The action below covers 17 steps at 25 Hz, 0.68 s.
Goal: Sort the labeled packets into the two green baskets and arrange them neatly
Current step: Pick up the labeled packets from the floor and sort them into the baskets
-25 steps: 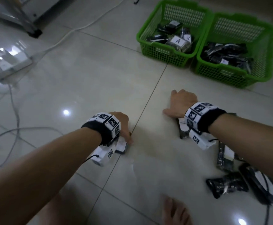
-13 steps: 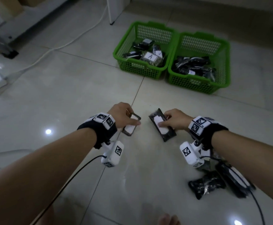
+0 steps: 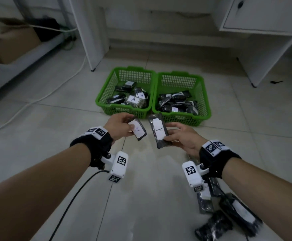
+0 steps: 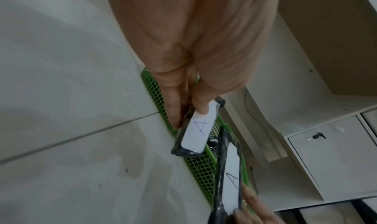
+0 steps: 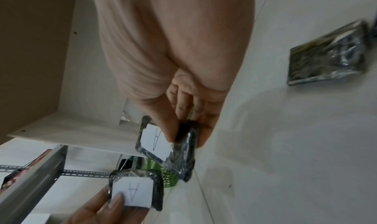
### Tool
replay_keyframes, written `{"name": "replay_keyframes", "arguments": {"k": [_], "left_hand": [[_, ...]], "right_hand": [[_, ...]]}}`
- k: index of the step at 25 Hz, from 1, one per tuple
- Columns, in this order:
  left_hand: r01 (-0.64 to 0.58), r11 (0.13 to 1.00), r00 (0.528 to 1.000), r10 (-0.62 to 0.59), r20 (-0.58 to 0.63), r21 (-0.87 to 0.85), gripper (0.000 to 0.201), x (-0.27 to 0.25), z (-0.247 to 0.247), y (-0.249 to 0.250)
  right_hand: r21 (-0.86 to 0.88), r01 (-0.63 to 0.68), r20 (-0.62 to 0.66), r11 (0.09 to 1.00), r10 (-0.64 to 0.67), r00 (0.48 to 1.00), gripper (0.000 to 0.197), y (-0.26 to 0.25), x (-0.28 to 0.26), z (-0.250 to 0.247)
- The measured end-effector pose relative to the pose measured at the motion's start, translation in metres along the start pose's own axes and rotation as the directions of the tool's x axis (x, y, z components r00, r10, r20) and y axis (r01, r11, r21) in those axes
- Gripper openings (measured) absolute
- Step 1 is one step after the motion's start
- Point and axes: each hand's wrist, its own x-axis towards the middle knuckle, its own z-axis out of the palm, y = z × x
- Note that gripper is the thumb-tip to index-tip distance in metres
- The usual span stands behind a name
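Observation:
My left hand (image 3: 120,125) pinches a small black packet (image 3: 138,129) whose white label reads A, thumb on the label. My right hand (image 3: 181,136) grips a longer black packet (image 3: 159,132), also labelled A. Both packets hang above the floor just in front of two green baskets. The left basket (image 3: 105,100) holds several packets, some showing A labels. The right basket (image 3: 206,101) holds several dark packets. In the left wrist view the small packet (image 4: 195,130) is pinched against the fingers; in the right wrist view the long packet (image 5: 169,145) sits between thumb and fingers.
Several loose black packets (image 3: 228,214) lie on the tiled floor at the lower right, under my right forearm. White cabinet legs (image 3: 93,32) and a desk (image 3: 263,40) stand behind the baskets. A white cable (image 3: 55,91) runs along the floor at the left.
Both hands have lifted their packets off the floor and carried them forward toward the baskets, turning the A labels up. My view has tilted up and closer to the baskets.

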Motion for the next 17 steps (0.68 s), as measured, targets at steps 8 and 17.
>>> {"name": "replay_keyframes", "arguments": {"k": [8,17], "left_hand": [[-0.239,0.907,0.967,0.256,-0.004,0.347,0.014,0.076,-0.081,0.063],[-0.160,0.783,0.933,0.319,-0.168,0.601,0.017,0.185,-0.127,-0.021]], "right_hand": [[-0.270,0.287,-0.289,0.919,-0.361,0.886,0.020,-0.053,0.080,0.050],[-0.695,0.345,-0.100,0.631,-0.560,0.823,0.028,-0.054,0.182,0.124]]}}
